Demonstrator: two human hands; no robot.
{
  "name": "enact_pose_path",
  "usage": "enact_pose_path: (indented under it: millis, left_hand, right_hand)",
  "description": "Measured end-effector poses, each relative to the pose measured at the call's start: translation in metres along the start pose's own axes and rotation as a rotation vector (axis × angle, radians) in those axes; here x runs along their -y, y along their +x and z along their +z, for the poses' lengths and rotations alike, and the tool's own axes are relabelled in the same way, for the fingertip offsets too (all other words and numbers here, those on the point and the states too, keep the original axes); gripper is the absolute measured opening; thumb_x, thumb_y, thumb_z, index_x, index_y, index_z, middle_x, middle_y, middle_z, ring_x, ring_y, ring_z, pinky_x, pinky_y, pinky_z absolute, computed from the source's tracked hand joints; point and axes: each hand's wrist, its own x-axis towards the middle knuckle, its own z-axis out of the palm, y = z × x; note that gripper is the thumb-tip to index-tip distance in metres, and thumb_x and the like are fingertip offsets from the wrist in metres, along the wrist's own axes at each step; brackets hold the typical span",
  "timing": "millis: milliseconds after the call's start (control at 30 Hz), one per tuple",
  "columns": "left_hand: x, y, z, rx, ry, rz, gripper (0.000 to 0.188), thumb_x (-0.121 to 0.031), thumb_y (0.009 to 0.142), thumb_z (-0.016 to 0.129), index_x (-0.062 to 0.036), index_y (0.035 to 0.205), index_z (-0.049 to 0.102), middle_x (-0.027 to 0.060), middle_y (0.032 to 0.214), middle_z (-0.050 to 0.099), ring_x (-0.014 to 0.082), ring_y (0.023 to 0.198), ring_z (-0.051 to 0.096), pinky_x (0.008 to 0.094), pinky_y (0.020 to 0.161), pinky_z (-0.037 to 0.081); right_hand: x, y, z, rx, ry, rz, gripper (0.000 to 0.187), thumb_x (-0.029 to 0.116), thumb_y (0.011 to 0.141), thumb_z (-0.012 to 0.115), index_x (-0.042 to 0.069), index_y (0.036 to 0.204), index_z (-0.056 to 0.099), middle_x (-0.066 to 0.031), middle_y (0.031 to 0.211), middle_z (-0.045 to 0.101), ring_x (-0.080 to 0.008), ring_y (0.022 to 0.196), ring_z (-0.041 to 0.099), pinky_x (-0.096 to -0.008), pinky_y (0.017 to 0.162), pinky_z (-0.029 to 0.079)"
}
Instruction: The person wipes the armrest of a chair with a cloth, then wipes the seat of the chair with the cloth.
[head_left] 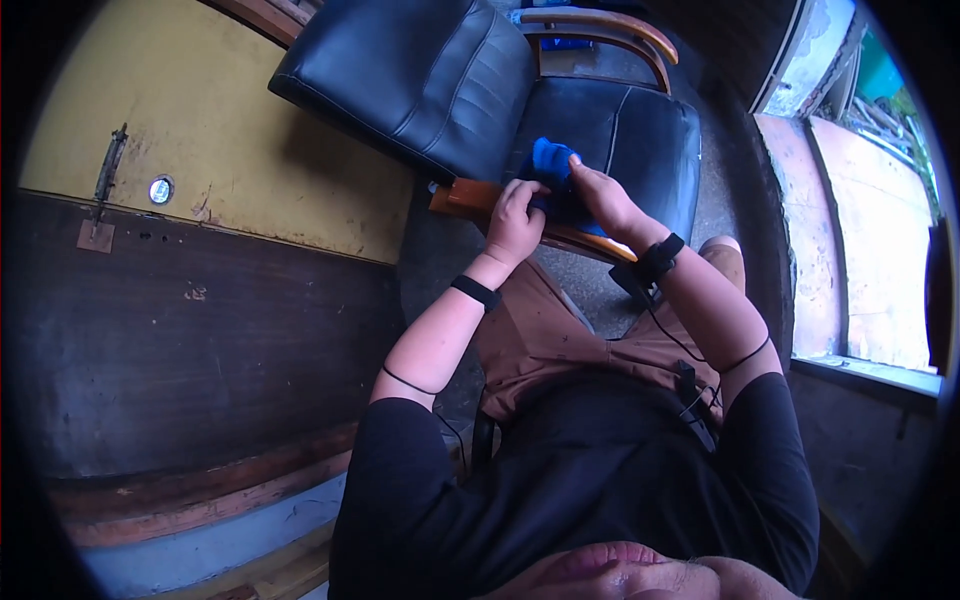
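A bunched bright blue cloth [550,156] is over the seat of a black padded armchair [650,150], by its near wooden armrest [467,197]. My right hand [608,203] grips the cloth, thumb upward, with blue folds standing out past the fingers. Close beside it, my left hand [515,218] has its fingers curled in against the cloth's darker lower folds, above the armrest. Part of the cloth and some fingertips are hidden between the two hands. The chair's backrest [400,80] leans off to the left.
The far wooden armrest [610,25] curves along the chair's other side. At left is a yellow and dark brown panel [300,180] with a rusty latch [112,170]. A bright window opening [870,240] is at right. Thin black cords hang from my wristbands.
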Motion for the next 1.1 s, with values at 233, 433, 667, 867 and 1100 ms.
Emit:
enact_pose_path:
  millis: [233, 433, 667, 867, 1100]
  left_hand:
    - [0.023, -0.011, -0.056, 0.079, 0.012, -0.22, 0.027, 0.01, 0.078, 0.047, -0.0018, 0.09, 0.068, 0.0119, 0.091, 0.066, 0.0276, 0.083, 0.064, 0.0331, 0.08, 0.053]
    - [-0.002, 0.001, -0.064, 0.431, 0.257, -0.175, 0.028, 0.006, 0.082, 0.053, -0.0044, 0.102, 0.071, 0.0113, 0.104, 0.068, 0.0303, 0.097, 0.066, 0.0384, 0.088, 0.053]
    - [0.0, 0.029, 0.013, 0.35, 0.228, 0.059, 0.021, -0.023, 0.101, 0.058, -0.0078, 0.111, 0.067, 0.0171, 0.118, 0.069, 0.0362, 0.113, 0.064, 0.0458, 0.099, 0.051]
    - [0.024, 0.039, 0.006, 0.381, 0.348, 0.079, 0.031, -0.029, 0.102, 0.052, -0.0063, 0.088, 0.067, 0.0182, 0.091, 0.072, 0.0382, 0.089, 0.069, 0.0496, 0.081, 0.055]
    - [0.099, 0.048, -0.053, 0.349, 0.433, -0.114, 0.036, -0.034, 0.1, 0.053, -0.006, 0.083, 0.066, 0.0203, 0.092, 0.07, 0.0427, 0.089, 0.066, 0.0525, 0.078, 0.054]
  right_hand:
    - [-0.019, -0.033, -0.017, -0.136, -1.085, -0.239, 0.042, 0.022, 0.091, 0.071, 0.0, 0.127, 0.066, -0.022, 0.12, 0.066, -0.0416, 0.109, 0.063, -0.0454, 0.099, 0.052]
    - [-0.034, -0.046, -0.018, -0.27, -1.251, -0.644, 0.035, 0.016, 0.085, 0.074, 0.004, 0.118, 0.072, -0.0172, 0.114, 0.067, -0.034, 0.104, 0.065, -0.0427, 0.094, 0.054]
    - [-0.025, -0.042, -0.014, -0.283, -1.122, -0.559, 0.026, 0.017, 0.09, 0.071, 0.005, 0.113, 0.073, -0.0153, 0.114, 0.065, -0.0347, 0.101, 0.065, -0.0428, 0.09, 0.054]
    - [-0.026, -0.031, -0.016, -0.416, -1.242, -0.541, 0.037, 0.03, 0.099, 0.063, 0.006, 0.127, 0.065, -0.0196, 0.12, 0.062, -0.0383, 0.106, 0.065, -0.0461, 0.093, 0.054]
    - [-0.019, -0.02, -0.02, -0.303, -1.108, -0.062, 0.053, 0.049, 0.105, 0.049, 0.003, 0.122, 0.068, -0.0199, 0.122, 0.062, -0.0388, 0.109, 0.064, -0.0466, 0.094, 0.053]
